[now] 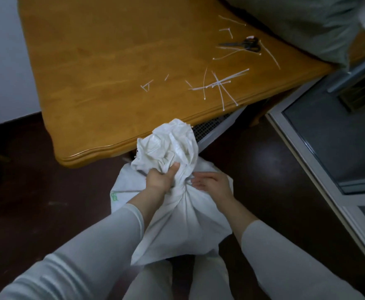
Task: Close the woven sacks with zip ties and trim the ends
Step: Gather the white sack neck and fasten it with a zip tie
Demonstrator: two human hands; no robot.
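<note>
Fingers point(159, 171) of the left hand point(158, 179) were curled tight round the gathered neck of the white woven sack point(183, 224), with the thumb lying up along the cloth; the bunched mouth of the sack stood above this fist and reached up in front of the near edge of the wooden table point(103, 61); the right hand point(211, 182) lay just beside the neck on the other side, its fingers point(198, 180) almost straight and holding nothing, their tips at the pinched place; whether a tie was already round the neck could not be seen; the sack stood on the dark floor point(25, 191) between the person's legs and the table corner; loose zip ties point(218, 85) were scattered on the table near its right edge, and the scissors point(246, 44) lay further back, well apart from both hands; a grey-green sack point(307, 22) lay at the far right end; a pale door frame point(307, 159) ran along the right; bare floor lay to the left.
</note>
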